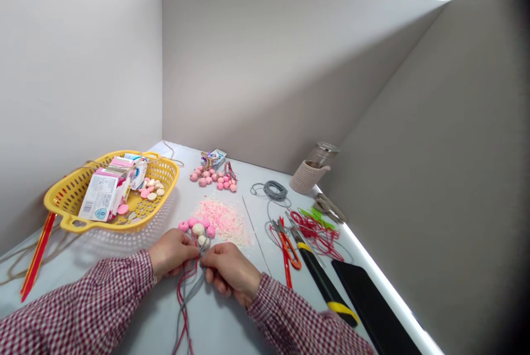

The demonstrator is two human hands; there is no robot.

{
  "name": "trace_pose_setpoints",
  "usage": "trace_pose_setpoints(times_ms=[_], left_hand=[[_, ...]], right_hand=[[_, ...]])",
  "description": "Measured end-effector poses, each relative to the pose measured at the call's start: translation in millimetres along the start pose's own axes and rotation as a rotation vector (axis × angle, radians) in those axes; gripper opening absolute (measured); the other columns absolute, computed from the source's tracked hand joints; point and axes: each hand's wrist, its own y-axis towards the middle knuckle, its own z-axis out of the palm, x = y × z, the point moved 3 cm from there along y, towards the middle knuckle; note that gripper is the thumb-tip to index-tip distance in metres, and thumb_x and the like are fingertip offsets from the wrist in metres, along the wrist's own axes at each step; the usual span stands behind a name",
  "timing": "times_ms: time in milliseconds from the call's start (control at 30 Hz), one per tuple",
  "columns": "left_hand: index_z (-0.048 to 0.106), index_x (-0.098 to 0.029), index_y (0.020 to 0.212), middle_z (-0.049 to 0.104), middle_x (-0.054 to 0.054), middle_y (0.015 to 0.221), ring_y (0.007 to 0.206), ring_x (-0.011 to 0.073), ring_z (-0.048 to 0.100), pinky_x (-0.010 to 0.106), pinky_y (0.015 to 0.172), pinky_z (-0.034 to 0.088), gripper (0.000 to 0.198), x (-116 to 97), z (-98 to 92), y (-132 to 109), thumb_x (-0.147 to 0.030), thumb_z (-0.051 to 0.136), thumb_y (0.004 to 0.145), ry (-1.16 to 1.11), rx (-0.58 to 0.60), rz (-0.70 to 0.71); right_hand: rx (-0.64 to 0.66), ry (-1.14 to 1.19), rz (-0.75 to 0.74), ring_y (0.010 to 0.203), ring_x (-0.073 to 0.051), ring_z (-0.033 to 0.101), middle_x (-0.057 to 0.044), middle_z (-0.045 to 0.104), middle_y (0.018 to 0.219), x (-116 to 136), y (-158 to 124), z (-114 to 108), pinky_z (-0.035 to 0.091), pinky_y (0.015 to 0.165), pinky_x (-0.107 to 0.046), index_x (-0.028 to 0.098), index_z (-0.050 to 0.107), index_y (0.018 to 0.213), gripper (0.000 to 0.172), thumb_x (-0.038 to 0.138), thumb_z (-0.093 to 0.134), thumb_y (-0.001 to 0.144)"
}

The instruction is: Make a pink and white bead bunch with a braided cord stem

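Observation:
Both my hands work close together at a small cluster of pink beads (211, 232) and cream beads (198, 229) on the table. My left hand (174, 253) is closed, its thumb and fingers pinching cords just below the beads. Opposite it, my right hand (232, 270) pinches a grey cord (197, 287) between thumb and fingertips. Red cords (179, 295) hang down from between the hands toward the near table edge, beside the grey strands. The fingers partly hide where the cords meet the beads.
At left stands a yellow basket (163, 199) with boxes and round pieces. Pink-white crumbs (221, 220) lie beyond the beads, with more pink beads (207, 178) behind. On the right are coiled grey cord (275, 190), orange-handled scissors (293, 257), red cord (317, 233) and a black-yellow tool (318, 272).

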Motion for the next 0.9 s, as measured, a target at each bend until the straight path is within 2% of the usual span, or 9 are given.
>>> trace_pose_setpoints(times_ms=[133,267,400,600,667,800,900], left_hand=[[0.043,-0.017,0.044,0.031,-0.010,0.027,0.024,0.0036,0.022,0.018,0.028,0.013,0.032,-3,-0.1,-2,-0.028,0.054,0.072,0.007,0.010,0.000],[0.045,-0.017,0.044,0.031,-0.009,0.024,0.023,0.0036,0.021,0.018,0.028,0.012,0.033,-2,0.1,-3,-0.034,0.056,0.071,0.006,0.035,-0.003],[0.044,-0.019,0.047,0.029,-0.010,0.021,0.022,0.0050,0.021,0.018,0.028,0.013,0.033,3,-0.2,1,-0.042,0.056,0.067,-0.011,0.058,-0.006],[0.048,-0.019,0.051,0.032,-0.009,0.023,0.023,0.0052,0.023,0.018,0.028,0.014,0.038,8,-1.6,2,-0.055,0.058,0.058,-0.046,0.115,0.006],[0.049,-0.018,0.050,0.032,-0.009,0.023,0.023,0.0046,0.022,0.018,0.029,0.013,0.038,8,-1.8,2,-0.055,0.061,0.055,-0.068,0.131,0.017],[0.053,-0.016,0.049,0.035,-0.008,0.025,0.023,0.0032,0.022,0.019,0.029,0.012,0.035,9,-1.8,2,-0.049,0.063,0.053,-0.118,0.170,0.026],[0.055,-0.014,0.052,0.037,-0.008,0.027,0.024,0.0027,0.021,0.019,0.030,0.010,0.033,10,-1.9,3,-0.046,0.063,0.053,-0.185,0.206,0.024]], right_hand=[[0.041,-0.021,0.025,0.020,-0.004,0.026,0.008,0.040,0.031,2,-6,-1,0.018,0.022,-0.017,0.016,0.047,0.048,0.029,0.012,0.042,0.076],[0.012,-0.091,-0.045,0.021,-0.005,0.028,0.007,0.048,0.036,2,-11,6,0.017,0.025,-0.018,0.017,0.051,0.056,0.023,0.014,0.041,0.077],[-0.120,-0.209,-0.149,0.025,-0.006,0.031,0.008,0.045,0.035,0,-8,12,0.020,0.032,-0.020,0.019,0.048,0.055,0.021,0.012,0.045,0.075],[-0.395,-0.456,-0.370,0.048,-0.010,0.043,0.003,0.048,0.047,-1,-7,14,0.025,0.047,-0.023,0.019,0.046,0.052,0.022,0.014,0.055,0.071],[-0.406,-0.487,-0.414,0.049,-0.011,0.044,0.002,0.050,0.049,-2,-9,14,0.026,0.048,-0.022,0.019,0.048,0.054,0.019,0.015,0.056,0.070],[-0.357,-0.318,-0.332,0.043,-0.008,0.044,0.004,0.051,0.049,-3,-12,4,0.030,0.043,-0.020,0.018,0.050,0.060,0.013,0.011,0.058,0.067],[-0.340,-0.197,-0.222,0.034,-0.006,0.042,0.005,0.052,0.050,-4,-16,-2,0.028,0.034,-0.018,0.017,0.050,0.067,0.007,0.014,0.055,0.071]])
